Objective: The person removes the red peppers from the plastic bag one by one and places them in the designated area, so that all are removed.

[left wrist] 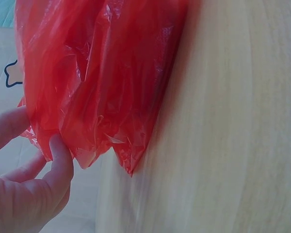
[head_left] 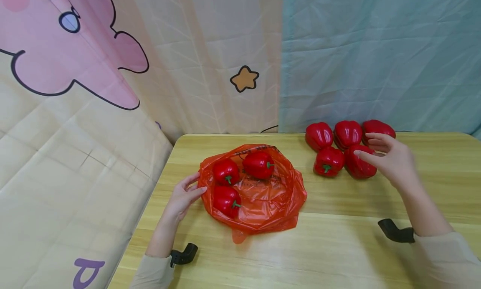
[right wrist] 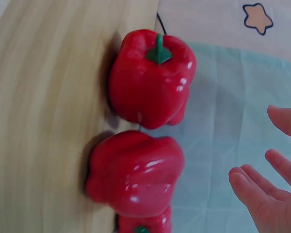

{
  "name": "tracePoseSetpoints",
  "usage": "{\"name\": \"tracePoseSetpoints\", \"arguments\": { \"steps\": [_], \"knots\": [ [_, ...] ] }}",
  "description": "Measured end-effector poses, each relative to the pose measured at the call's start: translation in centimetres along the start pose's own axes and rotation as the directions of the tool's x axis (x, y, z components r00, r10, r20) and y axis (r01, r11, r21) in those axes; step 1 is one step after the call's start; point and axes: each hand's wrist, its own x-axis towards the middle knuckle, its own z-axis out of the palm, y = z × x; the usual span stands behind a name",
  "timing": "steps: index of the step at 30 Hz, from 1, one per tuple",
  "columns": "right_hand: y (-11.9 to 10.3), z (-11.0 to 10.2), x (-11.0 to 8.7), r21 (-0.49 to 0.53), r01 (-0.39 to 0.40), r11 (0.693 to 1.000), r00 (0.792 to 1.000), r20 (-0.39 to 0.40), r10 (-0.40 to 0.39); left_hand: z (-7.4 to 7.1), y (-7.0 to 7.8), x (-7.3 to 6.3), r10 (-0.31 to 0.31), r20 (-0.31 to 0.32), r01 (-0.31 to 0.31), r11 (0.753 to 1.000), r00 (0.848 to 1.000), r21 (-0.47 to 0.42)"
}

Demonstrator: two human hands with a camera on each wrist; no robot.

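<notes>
At its left rim, a crinkled red-orange plastic bag (head_left: 259, 214) is pinched by the left hand (head_left: 180, 199). In the left wrist view, the thumb (left wrist: 62, 158) lies in front of the bag (left wrist: 102, 73), and other fingertips are hidden behind its edge. Red bell peppers with green stems lie inside: one pepper (head_left: 225, 171) at upper left, another (head_left: 258, 164) at upper right, a third (head_left: 227, 201) at lower left. Over the pepper group at right, the right hand (head_left: 391, 157) holds nothing, fingers and thumb spread apart, close above a red pepper (head_left: 359, 161).
Beside that pepper sits another with its stem forward (head_left: 328, 160). Behind them, three peppers line the table's back edge, including the leftmost (head_left: 319, 136). A printed curtain (head_left: 210, 51) hangs right behind the wooden table (head_left: 319, 255). Black mounts (head_left: 184, 254) are on both wrists.
</notes>
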Motion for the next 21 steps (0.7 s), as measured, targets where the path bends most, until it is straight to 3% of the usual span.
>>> {"name": "tracePoseSetpoints", "arguments": {
  "steps": [10,21],
  "knots": [
    [-3.0,1.4,0.7,0.02,0.08,0.997,0.99,0.111,-0.082,0.1,0.2,0.0,-0.004,-0.008,0.004,1.0,1.0,0.002],
    [-5.5,4.0,1.1,0.07,0.184,0.98,0.962,0.192,-0.194,0.1,0.2,0.0,-0.008,-0.011,0.009,1.0,1.0,0.013]
  ]
}}
